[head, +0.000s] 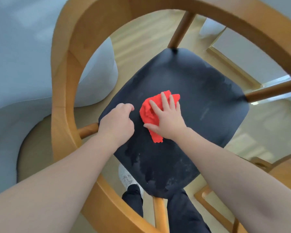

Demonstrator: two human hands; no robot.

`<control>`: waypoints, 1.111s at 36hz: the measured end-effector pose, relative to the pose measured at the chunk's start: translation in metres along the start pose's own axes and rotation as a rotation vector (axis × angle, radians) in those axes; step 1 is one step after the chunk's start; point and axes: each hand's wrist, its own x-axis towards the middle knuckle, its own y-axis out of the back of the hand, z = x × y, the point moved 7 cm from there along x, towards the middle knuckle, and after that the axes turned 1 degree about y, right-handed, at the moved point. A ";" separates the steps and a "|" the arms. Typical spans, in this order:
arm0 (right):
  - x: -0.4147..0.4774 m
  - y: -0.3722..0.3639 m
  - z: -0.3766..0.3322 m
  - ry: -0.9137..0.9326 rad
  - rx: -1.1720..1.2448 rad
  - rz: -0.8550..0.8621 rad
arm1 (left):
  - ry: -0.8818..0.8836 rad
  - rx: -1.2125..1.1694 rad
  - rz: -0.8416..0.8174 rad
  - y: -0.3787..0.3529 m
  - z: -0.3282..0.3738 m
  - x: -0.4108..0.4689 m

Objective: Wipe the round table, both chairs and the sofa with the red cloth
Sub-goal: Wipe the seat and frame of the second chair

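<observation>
Head view, looking down: we see the right hand [166, 120] lying flat with its fingers spread and straight on the red cloth [147, 113], pressing it onto the dark seat [205, 101] of a wooden chair [65, 73]. The cloth sits bunched under the palm, a little left of the seat's middle. Its long axis runs from a tail by the wrist up to the fingertips, roughly in line with the forearm. The left hand [118, 120] rests just beside the cloth at the seat's left edge, apart from it, with its fingers curled under and nothing in them that we can see. We judge that the next stroke depends on where the seat looks unwiped. Pale smudges lie far and to the right of the cloth, and others lie near the front edge towards us, so the right hand is the one placed to reach them. A grey-blue upholstered piece [15, 64], perhaps the sofa, stands left of the chair. We can read no brand, label or writing anywhere.
</observation>
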 end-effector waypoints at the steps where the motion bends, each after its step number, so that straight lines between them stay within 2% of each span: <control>1: 0.006 -0.009 -0.004 -0.009 -0.071 -0.049 | -0.009 0.022 0.002 0.002 0.001 -0.002; 3: 0.016 -0.018 -0.011 -0.013 -0.148 -0.064 | -0.030 0.086 -0.022 0.005 0.004 -0.006; 6: 0.034 -0.018 -0.019 0.011 -0.129 0.000 | -0.108 0.239 -0.061 0.012 0.010 -0.020; 11: 0.056 -0.021 -0.055 0.110 -0.093 -0.021 | -0.367 0.347 0.036 0.031 0.015 -0.058; 17: 0.011 -0.043 -0.079 0.356 -0.174 -0.060 | -0.312 0.366 0.003 0.025 -0.005 -0.068; 20: -0.022 -0.051 -0.075 0.403 -0.193 -0.082 | -0.325 0.358 -0.023 0.015 -0.001 -0.071; 27: -0.071 -0.044 -0.021 0.542 -0.280 -0.121 | -0.363 0.309 0.025 0.005 0.030 -0.050; 32: -0.065 -0.015 0.054 0.423 -0.314 -0.038 | -0.412 0.307 0.006 -0.007 0.042 -0.044; 37: -0.045 0.032 0.154 -0.126 -0.251 0.084 | -0.419 0.332 -0.032 -0.022 0.042 -0.042; 40: -0.042 0.027 0.162 -0.260 -0.114 0.118 | -0.409 0.342 -0.057 -0.030 0.038 -0.041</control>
